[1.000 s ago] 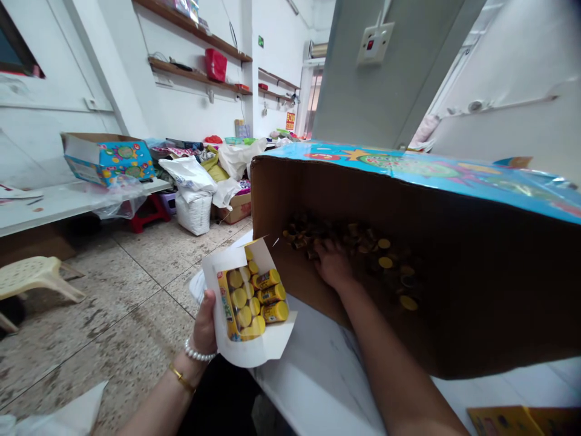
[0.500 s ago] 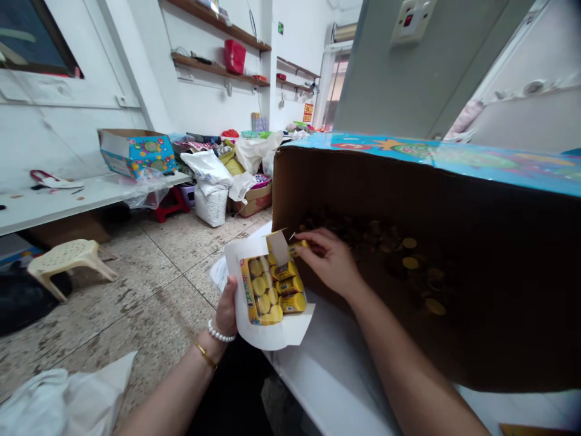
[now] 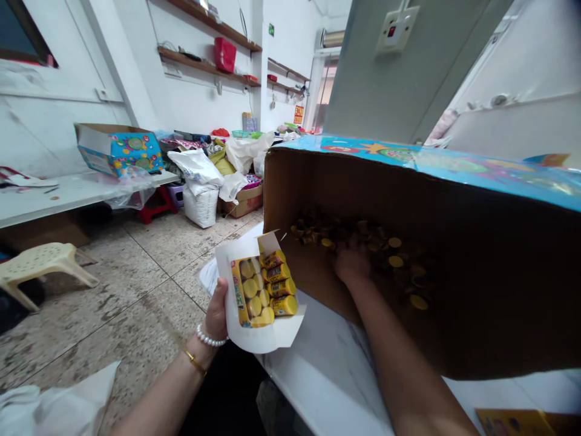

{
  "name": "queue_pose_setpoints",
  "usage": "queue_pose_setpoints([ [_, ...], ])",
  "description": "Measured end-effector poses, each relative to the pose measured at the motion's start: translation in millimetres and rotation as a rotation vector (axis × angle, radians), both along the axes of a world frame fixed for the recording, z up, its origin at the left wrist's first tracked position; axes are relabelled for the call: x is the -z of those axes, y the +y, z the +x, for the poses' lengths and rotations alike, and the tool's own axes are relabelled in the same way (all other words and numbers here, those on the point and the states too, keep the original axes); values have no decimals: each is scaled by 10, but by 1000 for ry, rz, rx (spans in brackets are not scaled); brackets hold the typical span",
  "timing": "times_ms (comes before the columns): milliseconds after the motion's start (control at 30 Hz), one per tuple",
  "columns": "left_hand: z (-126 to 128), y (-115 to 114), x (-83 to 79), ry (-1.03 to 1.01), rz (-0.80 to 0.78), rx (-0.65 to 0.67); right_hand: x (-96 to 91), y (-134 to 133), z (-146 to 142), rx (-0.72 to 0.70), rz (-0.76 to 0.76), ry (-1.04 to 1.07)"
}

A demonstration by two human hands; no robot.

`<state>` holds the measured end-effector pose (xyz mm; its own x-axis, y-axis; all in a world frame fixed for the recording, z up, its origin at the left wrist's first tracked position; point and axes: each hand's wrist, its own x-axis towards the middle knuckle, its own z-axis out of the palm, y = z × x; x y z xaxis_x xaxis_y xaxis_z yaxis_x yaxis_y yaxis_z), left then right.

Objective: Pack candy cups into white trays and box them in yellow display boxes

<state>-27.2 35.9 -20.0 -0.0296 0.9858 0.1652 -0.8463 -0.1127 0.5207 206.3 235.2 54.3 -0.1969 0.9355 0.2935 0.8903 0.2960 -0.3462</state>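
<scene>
Item: small white box (image 3: 272,336), lid flap open, near centre, held off the near-left edge of the white table (image 3: 327,375).
Contents: yellow tubs (image 3: 273,284) packed in rows, some on end, some lying on their sides.
Left hand (image 3: 216,315): grips the box by its left side, thumb on the front and fingers closed behind; pearl bracelet (image 3: 209,339) at the wrist.
Right hand (image 3: 351,266): reaches into the large carton (image 3: 476,315), which lies on its side on the table, right of the small box. It rests among the loose tubs (image 3: 394,260). The fingers are buried in the dark pile, so their spread cannot be told.
Surroundings: printed box (image 3: 120,148) on the far-left bench (image 3: 68,194); plastic stool (image 3: 40,263) on the floor at left.
</scene>
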Motion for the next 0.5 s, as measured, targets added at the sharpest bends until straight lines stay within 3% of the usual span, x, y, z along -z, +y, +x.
queue_pose_setpoints([
  [100, 1, 1, -20, -1, 3, -48, 115, 99, 72, 64, -88, 13],
  [167, 2, 2, -32, 1, 6, -62, 94, 122, 101, 56, -160, 51],
  [333, -7, 2, -40, 5, 6, -20, -228, 25, 50, -184, -265, 280],
  [500, -8, -1, -65, 23, -49, 39, -452, -389, -374, -342, -210, 708],
])
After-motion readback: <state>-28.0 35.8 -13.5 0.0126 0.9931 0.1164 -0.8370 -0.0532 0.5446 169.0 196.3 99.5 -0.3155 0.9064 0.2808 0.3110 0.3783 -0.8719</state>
